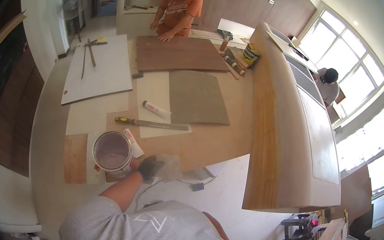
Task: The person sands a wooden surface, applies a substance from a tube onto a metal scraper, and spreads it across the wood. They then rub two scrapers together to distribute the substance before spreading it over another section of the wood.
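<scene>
Sunlit room (249, 7), tan worktable (227, 148), open can (112, 152)

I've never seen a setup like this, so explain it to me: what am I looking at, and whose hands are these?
There is no robot here. This single picture comes from a camera worn on a person's head, looking forward and down, so their grey shirt fills the bottom.

Their left hand, in a dark glove, holds a thin, pale flat piece. Their right hand is not visible.

Just left of the gloved hand is an open bucket. Farther across the worktable lie two white tubes, a long flat tool with a black and yellow handle, and brown, grey and white panels. A co-worker in orange stands at the far side.
</scene>
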The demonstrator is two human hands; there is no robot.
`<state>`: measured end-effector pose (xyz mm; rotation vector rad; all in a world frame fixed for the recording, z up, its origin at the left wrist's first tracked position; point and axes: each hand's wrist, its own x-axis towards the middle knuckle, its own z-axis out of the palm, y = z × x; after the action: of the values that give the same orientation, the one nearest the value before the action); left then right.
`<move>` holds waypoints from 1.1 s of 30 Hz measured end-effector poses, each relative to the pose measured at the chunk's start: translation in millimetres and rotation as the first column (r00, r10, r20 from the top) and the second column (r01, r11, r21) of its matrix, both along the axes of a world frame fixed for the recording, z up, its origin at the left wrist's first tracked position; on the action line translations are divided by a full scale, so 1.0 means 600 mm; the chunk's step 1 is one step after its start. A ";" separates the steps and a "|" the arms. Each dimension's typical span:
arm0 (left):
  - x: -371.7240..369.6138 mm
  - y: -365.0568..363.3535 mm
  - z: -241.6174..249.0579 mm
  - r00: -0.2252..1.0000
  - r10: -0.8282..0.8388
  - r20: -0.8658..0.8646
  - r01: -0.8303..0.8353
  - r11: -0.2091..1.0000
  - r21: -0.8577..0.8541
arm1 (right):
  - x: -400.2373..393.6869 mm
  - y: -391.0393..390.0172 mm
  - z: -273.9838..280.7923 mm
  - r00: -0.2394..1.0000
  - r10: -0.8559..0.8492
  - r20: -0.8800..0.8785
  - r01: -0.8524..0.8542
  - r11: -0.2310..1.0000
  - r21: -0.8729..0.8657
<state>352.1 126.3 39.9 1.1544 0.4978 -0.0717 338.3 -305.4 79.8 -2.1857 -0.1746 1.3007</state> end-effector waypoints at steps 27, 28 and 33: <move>0.080 -0.229 0.185 0.890 -0.379 0.252 0.361 0.925 0.117 | 0.020 -0.014 0.152 0.414 -0.861 0.296 0.466 0.480 0.743; 0.074 -0.254 0.229 0.825 -0.454 0.338 0.398 0.890 0.225 | 0.020 -0.026 0.142 0.422 -0.874 0.241 0.482 0.441 0.757; 0.047 -0.389 0.362 0.398 -0.787 0.472 0.202 0.577 0.791 | 0.034 -0.084 0.074 0.328 -0.460 -0.825 0.857 -0.222 0.465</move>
<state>380.2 -106.9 257.4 1.8345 -0.8159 0.0732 358.9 -355.6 124.3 -0.5710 0.4016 0.4981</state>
